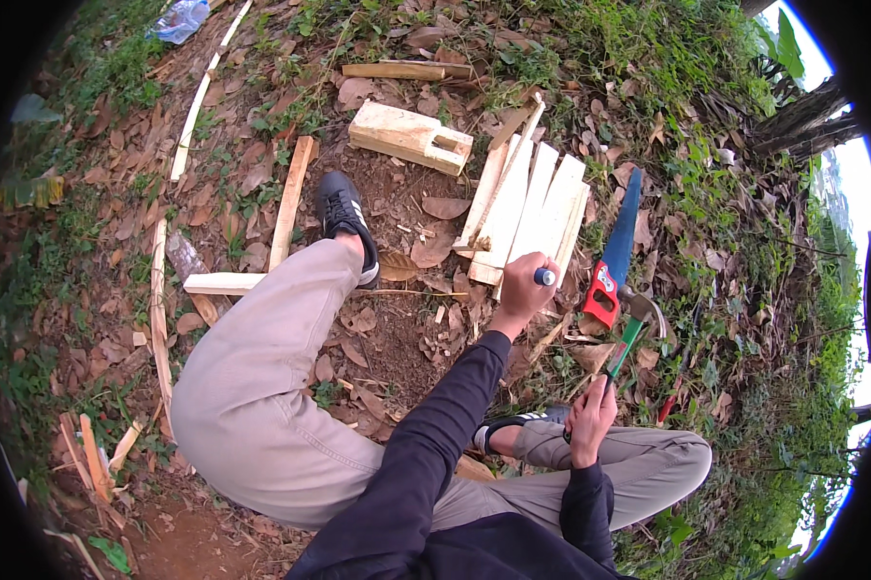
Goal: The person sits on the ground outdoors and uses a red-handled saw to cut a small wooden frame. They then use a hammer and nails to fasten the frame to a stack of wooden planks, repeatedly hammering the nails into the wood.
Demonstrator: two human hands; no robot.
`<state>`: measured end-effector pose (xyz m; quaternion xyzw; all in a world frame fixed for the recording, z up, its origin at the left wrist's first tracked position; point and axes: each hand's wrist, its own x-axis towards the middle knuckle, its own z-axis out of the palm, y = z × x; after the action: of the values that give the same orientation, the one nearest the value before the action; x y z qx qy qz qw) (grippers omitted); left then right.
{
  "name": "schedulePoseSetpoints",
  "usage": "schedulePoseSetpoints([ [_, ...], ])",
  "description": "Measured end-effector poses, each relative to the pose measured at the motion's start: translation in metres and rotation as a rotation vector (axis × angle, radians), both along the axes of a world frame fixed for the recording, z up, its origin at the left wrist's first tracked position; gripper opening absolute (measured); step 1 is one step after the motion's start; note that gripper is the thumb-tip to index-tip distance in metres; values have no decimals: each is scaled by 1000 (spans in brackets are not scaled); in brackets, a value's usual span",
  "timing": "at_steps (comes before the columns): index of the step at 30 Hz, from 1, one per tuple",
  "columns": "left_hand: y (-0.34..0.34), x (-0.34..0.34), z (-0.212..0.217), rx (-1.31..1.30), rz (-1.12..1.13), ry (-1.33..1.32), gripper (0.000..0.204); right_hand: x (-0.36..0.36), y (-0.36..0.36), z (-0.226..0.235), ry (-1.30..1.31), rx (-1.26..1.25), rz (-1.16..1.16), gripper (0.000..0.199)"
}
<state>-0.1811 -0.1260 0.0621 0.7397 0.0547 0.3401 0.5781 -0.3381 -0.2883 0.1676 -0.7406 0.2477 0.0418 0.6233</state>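
My left hand [526,293] is closed in a fist round a chisel-like tool's handle, whose round blue end [544,276] faces up. Its blade is hidden below the fist. The fist is over the near end of several pale planks [532,208] lying side by side on the ground. To the right and nearer, my right hand [591,422] grips the green and black handle of a claw hammer [638,324]. The hammer's metal head is raised beside the red handle of a hand saw [617,246] with a blue blade. The hammer is apart from the blue handle end.
A notched wooden block [411,138] lies beyond my left shoe [343,217]. Wooden strips [288,203] lie to the left, with offcuts [97,454] at lower left. A tree trunk [807,121] stands far right. Dry leaves and grass cover the ground round my bent legs.
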Motion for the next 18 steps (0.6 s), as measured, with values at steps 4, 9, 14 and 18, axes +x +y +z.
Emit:
schedulePoseSetpoints([
  [4, -6, 3, 0, -2, 45, 32, 29, 0, 1, -1, 7, -9, 3, 37],
  [9, -18, -3, 0, 25, 1, -47, 28, -1, -1, -2, -4, 0, 48, 35],
  [14, -13, -7, -7, 36, 40, 49, 24, -7, -4, 0, -47, -45, 153, 29],
  [18, -5, -5, -1, -63, 18, 81, 29, -10, -5, -2, -58, -133, 196, 30],
])
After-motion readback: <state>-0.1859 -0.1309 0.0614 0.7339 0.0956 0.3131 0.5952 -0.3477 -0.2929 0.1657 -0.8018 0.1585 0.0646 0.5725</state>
